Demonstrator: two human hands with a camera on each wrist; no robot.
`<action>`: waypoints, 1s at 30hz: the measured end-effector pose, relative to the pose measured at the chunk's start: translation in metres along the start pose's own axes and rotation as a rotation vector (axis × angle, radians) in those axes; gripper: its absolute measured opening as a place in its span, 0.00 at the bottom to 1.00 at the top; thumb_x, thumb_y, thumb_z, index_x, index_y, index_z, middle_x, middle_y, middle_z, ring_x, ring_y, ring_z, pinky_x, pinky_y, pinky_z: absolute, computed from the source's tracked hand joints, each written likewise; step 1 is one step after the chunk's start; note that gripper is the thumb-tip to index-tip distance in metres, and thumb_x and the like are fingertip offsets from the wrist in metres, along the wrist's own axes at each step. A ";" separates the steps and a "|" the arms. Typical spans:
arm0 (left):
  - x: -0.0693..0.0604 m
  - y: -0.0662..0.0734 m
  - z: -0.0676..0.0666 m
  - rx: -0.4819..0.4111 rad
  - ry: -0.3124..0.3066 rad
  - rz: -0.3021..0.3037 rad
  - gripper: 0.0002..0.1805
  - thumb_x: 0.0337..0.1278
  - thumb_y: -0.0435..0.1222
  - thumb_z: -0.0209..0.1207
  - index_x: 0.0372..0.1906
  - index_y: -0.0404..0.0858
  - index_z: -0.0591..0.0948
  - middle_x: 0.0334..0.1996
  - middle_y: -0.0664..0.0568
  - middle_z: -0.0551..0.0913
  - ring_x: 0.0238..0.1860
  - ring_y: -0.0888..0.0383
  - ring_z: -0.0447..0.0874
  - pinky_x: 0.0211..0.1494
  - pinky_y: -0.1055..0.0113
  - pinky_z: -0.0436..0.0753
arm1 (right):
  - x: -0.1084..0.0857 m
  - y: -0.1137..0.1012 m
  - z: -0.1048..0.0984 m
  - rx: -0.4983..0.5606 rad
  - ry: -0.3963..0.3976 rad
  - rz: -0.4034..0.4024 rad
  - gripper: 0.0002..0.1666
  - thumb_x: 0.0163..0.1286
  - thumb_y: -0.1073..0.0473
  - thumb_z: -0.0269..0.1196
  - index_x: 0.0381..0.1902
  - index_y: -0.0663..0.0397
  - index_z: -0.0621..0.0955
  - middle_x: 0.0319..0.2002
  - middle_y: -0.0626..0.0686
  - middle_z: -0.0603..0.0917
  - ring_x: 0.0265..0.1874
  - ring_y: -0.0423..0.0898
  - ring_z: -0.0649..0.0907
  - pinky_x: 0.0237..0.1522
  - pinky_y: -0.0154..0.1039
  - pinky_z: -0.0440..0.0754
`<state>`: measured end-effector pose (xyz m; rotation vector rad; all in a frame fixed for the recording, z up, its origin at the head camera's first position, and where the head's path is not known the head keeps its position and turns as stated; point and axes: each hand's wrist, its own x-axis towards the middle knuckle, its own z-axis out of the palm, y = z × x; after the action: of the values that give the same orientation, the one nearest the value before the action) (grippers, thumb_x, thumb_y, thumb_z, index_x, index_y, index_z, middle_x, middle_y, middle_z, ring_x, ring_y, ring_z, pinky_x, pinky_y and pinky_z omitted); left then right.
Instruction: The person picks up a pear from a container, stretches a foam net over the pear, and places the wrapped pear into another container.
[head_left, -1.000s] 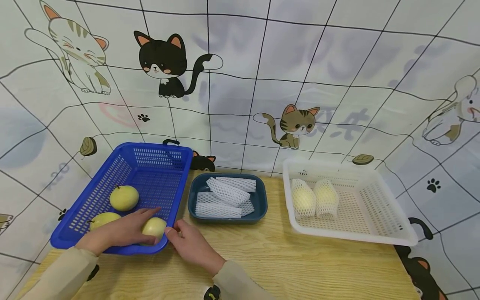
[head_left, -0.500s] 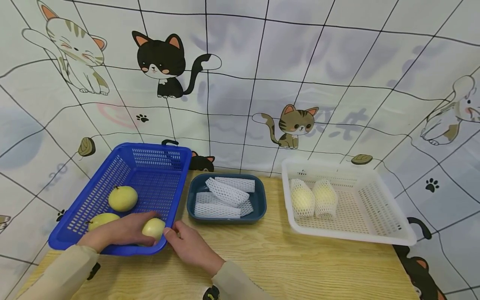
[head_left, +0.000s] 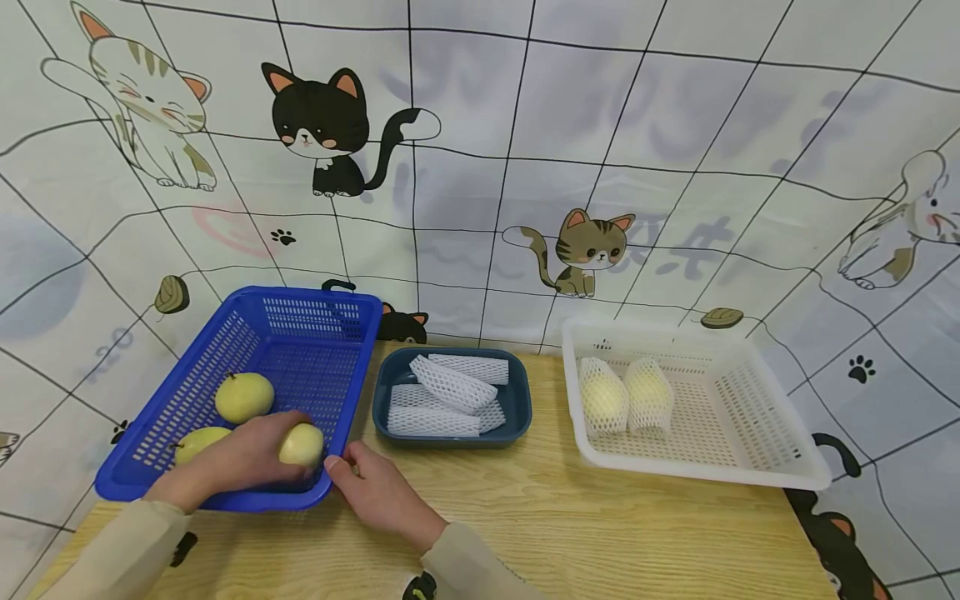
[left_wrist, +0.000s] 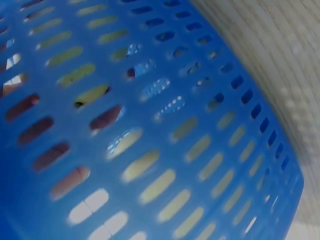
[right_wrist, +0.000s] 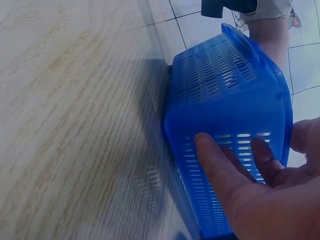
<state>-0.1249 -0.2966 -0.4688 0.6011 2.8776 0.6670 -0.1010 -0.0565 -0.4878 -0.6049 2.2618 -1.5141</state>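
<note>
gripping pale fruit [head_left: 303, 444] inside blue basket [head_left: 309, 362]: left hand [head_left: 251, 457], head view. likely firm, weighty, smooth, bruisable; cup round middle. left wrist view: blue basket hides grip, cannot tell. right wrist view: right hand [right_wrist: 272, 200] holds rim [right_wrist: 288, 112]; light, springy plastic, probably.

My left sleeve [head_left: 120, 550] and right sleeve [head_left: 480, 562], both pale beige, reach forward from the bottom edge of the head view, each ending at a bare wrist. I have the left hand [head_left: 251, 454] turned back uppermost, its fingers [head_left: 287, 422] curled in a grip. I hold the right hand [head_left: 375, 492] angled inward, thumb foremost, pinching; the right wrist view shows me one finger stretched out and another bent.
</note>
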 end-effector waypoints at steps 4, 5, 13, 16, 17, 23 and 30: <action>-0.003 0.002 -0.011 0.014 0.096 0.012 0.35 0.40 0.46 0.79 0.53 0.32 0.80 0.38 0.54 0.84 0.33 0.62 0.78 0.34 0.61 0.80 | 0.000 -0.001 0.001 0.027 0.002 0.013 0.19 0.81 0.42 0.53 0.38 0.48 0.78 0.25 0.39 0.74 0.23 0.34 0.71 0.26 0.29 0.68; -0.004 0.004 -0.015 0.010 0.113 0.008 0.36 0.40 0.46 0.79 0.54 0.31 0.80 0.38 0.53 0.84 0.33 0.62 0.78 0.34 0.61 0.80 | 0.000 -0.001 0.001 0.042 0.000 0.021 0.18 0.81 0.42 0.53 0.39 0.48 0.78 0.25 0.39 0.74 0.23 0.33 0.72 0.26 0.29 0.69; -0.010 0.024 -0.045 -0.015 0.174 -0.066 0.41 0.48 0.49 0.78 0.63 0.31 0.76 0.49 0.45 0.84 0.39 0.55 0.79 0.35 0.60 0.79 | -0.001 -0.001 0.002 0.188 -0.004 0.072 0.17 0.81 0.45 0.56 0.44 0.52 0.80 0.31 0.40 0.81 0.30 0.35 0.79 0.32 0.29 0.79; -0.010 0.033 -0.049 -0.012 0.209 -0.053 0.42 0.47 0.49 0.79 0.63 0.32 0.76 0.50 0.43 0.84 0.41 0.52 0.80 0.35 0.58 0.80 | -0.002 0.000 -0.001 0.238 -0.013 0.086 0.17 0.81 0.46 0.56 0.46 0.54 0.80 0.37 0.42 0.84 0.36 0.40 0.84 0.37 0.34 0.85; -0.009 0.037 -0.049 -0.008 0.219 -0.047 0.42 0.47 0.49 0.79 0.63 0.33 0.76 0.50 0.43 0.84 0.41 0.51 0.81 0.35 0.58 0.80 | -0.003 0.001 -0.002 0.251 -0.015 0.089 0.17 0.81 0.46 0.56 0.47 0.54 0.80 0.38 0.44 0.85 0.37 0.42 0.85 0.39 0.36 0.86; -0.006 0.057 -0.048 -0.016 0.249 -0.023 0.43 0.46 0.49 0.80 0.65 0.33 0.76 0.49 0.42 0.85 0.40 0.51 0.82 0.34 0.59 0.81 | -0.010 0.007 -0.016 0.374 0.009 0.074 0.16 0.81 0.51 0.56 0.51 0.60 0.79 0.45 0.57 0.85 0.44 0.54 0.88 0.46 0.49 0.88; -0.007 0.079 -0.044 -0.076 0.285 0.008 0.43 0.46 0.48 0.80 0.66 0.36 0.74 0.54 0.41 0.83 0.42 0.51 0.84 0.36 0.57 0.83 | -0.026 0.016 -0.050 0.399 0.063 0.070 0.16 0.81 0.56 0.55 0.54 0.63 0.78 0.50 0.59 0.84 0.49 0.55 0.87 0.52 0.57 0.85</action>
<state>-0.1003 -0.2517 -0.3945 0.5477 3.0906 0.9285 -0.1067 0.0020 -0.4824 -0.3616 1.9171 -1.8991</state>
